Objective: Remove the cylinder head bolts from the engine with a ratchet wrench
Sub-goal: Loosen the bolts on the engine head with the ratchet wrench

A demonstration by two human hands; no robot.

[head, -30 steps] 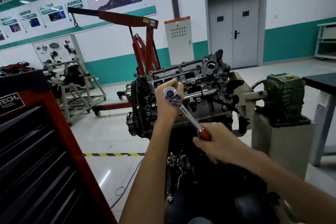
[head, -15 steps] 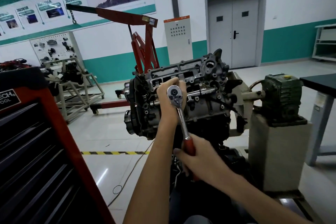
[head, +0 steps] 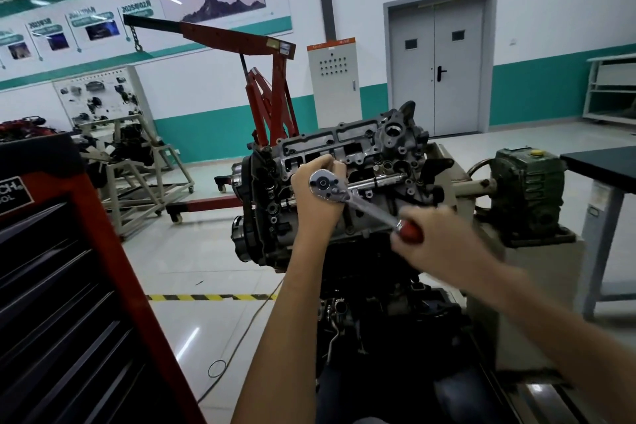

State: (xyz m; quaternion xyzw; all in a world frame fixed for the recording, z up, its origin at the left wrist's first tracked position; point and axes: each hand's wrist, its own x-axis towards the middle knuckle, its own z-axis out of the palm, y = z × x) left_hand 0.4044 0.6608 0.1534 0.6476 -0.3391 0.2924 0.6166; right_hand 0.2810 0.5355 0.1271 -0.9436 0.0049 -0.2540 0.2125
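Looks like mid-crank on a hidden head bolt: ratchet (head: 361, 204) seated high on the engine (head: 395, 148), left grip (head: 315, 203) curled behind its head, right grip (head: 437, 241) wrapped round the red handle, next likely another steady pull.

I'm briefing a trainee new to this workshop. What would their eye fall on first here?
Dead centre, a chrome ratchet wrench with a red handle sits on the grey cast-metal engine, the left hand wrapped round its head and the right hand gripping the handle. Behind the engine stands a red steel engine hoist, and a red-and-black tool cabinet fills the lower left.
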